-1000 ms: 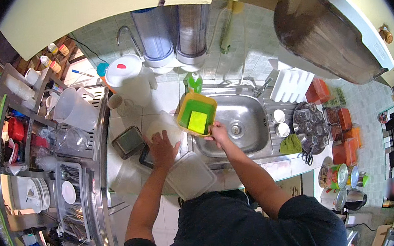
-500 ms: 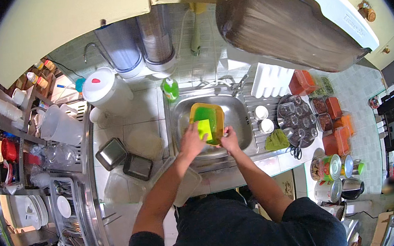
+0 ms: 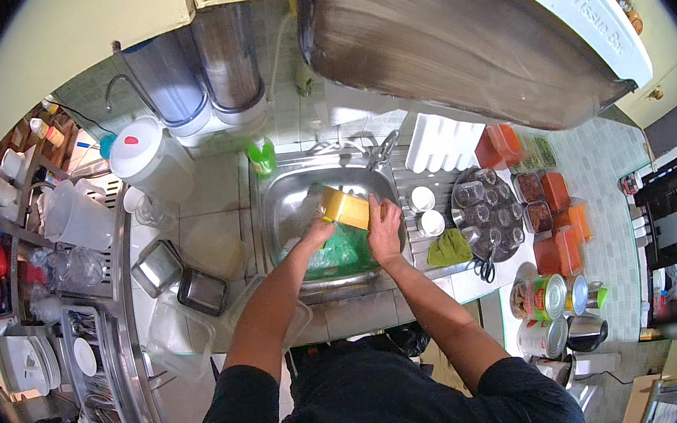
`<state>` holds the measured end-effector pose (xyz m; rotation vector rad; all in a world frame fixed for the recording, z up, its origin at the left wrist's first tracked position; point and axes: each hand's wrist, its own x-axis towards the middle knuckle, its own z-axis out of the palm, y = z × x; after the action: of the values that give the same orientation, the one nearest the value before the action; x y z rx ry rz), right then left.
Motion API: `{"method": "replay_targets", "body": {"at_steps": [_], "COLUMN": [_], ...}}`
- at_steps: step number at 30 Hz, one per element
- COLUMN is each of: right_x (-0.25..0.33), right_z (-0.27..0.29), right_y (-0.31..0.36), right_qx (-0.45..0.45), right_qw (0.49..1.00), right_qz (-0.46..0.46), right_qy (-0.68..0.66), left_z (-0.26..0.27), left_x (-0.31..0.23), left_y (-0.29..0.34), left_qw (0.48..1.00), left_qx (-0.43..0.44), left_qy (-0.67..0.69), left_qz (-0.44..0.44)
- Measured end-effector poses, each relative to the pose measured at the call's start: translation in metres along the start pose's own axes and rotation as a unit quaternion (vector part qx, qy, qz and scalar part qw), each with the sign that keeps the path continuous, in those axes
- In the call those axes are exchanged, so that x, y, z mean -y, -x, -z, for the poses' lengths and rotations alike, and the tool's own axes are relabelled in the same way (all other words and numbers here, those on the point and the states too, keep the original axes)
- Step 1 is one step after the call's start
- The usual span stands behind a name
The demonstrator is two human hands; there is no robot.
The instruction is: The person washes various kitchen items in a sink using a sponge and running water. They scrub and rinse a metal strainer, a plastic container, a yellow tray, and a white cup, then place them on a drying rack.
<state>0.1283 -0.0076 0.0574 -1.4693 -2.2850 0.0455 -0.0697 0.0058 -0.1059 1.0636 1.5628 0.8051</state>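
Over the steel sink (image 3: 281, 205), the yellow tub (image 3: 347, 209) is held tipped btwn both hands, about equally near, long axis approx. L–R w/ slight slope down to the R. Its R end is gripped by the fingers of the R hand (image 3: 384, 225); its L end is met by the L hand (image 3: 320, 229), finger closure too hidden to tell. Boxy, smooth plastic is seen above foamy-looking green liquid (image 3: 340, 257).

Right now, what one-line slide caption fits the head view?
A yellow container tilted over a steel sink, right hand gripping it, left hand alongside.
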Motion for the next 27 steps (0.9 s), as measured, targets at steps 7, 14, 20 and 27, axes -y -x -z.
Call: {"method": "replay_targets", "body": {"at_steps": [7,14,20,27], "right_x": [-0.011,-0.059,-0.079,-0.093], "right_z": [0.022,-0.061,-0.099,-0.108], "right_y": [-0.017,0.010,0.012,-0.177], "right_qx": [-0.126,0.165,0.150,0.115], "right_qw": [0.967,0.926,0.962,0.903], "right_qz": [0.216,-0.258,-0.180,-0.119], "right_qy": [0.042,-0.221,-0.138,-0.396], "left_z": [0.051,0.065,0.054,0.002], "left_x": [0.007,-0.025,-0.076,-0.098], "left_y": [0.033,0.039,0.045,0.019], "left_qw": [0.991,0.983,0.975,0.878], "left_qx": [-0.107,-0.144,-0.163,-0.003], "left_qy": [0.065,0.107,0.148,0.440], "left_qz": [0.041,0.047,0.006,0.186]}}
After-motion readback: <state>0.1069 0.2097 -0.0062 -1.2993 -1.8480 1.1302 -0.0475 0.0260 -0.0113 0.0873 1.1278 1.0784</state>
